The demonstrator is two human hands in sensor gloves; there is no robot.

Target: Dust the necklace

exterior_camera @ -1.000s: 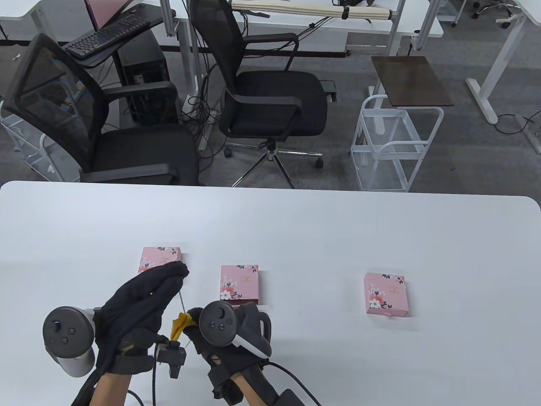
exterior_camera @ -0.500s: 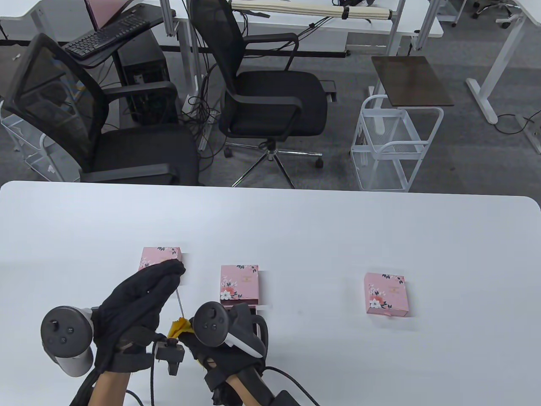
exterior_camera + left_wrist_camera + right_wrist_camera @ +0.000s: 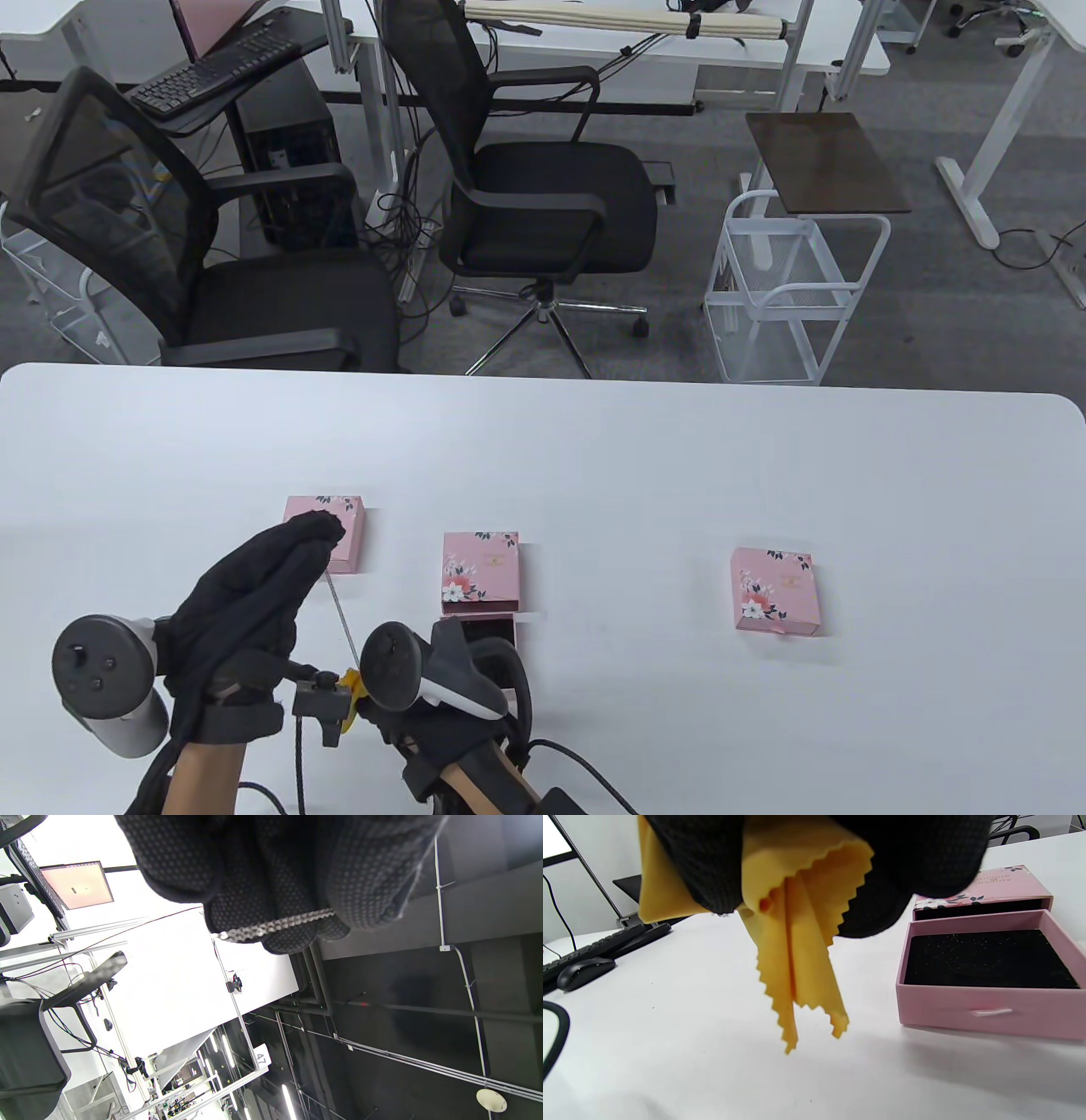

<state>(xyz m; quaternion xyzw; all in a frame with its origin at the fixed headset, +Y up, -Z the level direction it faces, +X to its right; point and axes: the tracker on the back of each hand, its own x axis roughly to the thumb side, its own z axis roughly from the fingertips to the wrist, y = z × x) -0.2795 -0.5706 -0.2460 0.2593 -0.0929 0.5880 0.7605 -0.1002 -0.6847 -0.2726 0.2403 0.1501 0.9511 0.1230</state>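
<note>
A thin silver necklace chain [image 3: 339, 618] stretches taut from my left hand [image 3: 316, 533] down to my right hand [image 3: 383, 717], above the white table [image 3: 645, 458]. In the left wrist view the chain [image 3: 275, 927] crosses my gloved fingertips [image 3: 292, 878], which pinch it. My right hand holds a yellow cloth [image 3: 349, 684] folded round the chain's lower end. The right wrist view shows that cloth [image 3: 797, 942] hanging from my curled fingers [image 3: 704, 861]; the chain inside it is hidden.
Three pink floral boxes lie on the table: one [image 3: 339, 519] behind my left hand, one [image 3: 480, 567] in the middle, one [image 3: 775, 590] at right. The middle box's drawer [image 3: 988, 984] is pulled out, with black lining. Office chairs [image 3: 543, 195] stand beyond the far edge.
Both hands have drifted left and toward the near edge with the chain still taut. The cloth has slid lower along it, and the open drawer now shows behind my right hand.
</note>
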